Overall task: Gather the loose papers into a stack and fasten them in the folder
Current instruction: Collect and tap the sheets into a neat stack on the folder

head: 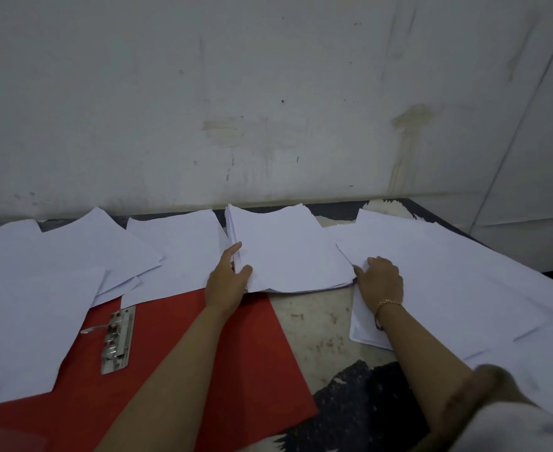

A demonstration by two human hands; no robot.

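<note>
White stained wall (268, 93) rises beyond the hands, scuffed tabletop (317, 321) between them; left hand (226, 282) pinches the paper stack (284, 256), right hand (381, 282) curls beside it, grip unclear.

The papers (284, 249) are white, the folder (177, 324) red, its clip (118, 340) silver, the bracelet (387, 302) gold.

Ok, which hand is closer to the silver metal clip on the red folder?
Left. The left hand grips the white paper stack right of the silver metal clip; the right hand is at the stack's opposite edge, farther away.
</note>
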